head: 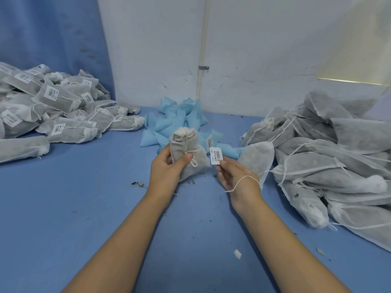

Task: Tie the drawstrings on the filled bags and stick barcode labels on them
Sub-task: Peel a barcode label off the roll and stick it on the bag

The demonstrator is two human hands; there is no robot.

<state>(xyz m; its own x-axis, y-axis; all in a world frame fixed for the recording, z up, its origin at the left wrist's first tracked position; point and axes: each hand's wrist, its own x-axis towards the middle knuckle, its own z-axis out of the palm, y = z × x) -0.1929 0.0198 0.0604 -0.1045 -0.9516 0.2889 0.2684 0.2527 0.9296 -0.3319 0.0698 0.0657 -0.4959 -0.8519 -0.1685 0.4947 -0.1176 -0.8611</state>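
Fingers of L hand clutch tied bag, R hand fingers pinch barcode label, txt unreadable.

Mounted on the head; wide-angle. Aimed forward and down across the blue table toward the white wall. Set close: takes in both forearms from the bottom edge, with the left hand and right hand near frame centre. Crops the labelled bag pile at the left edge and the unlabelled bag pile at the right. Appears roughly level, judging by the table's far edge.
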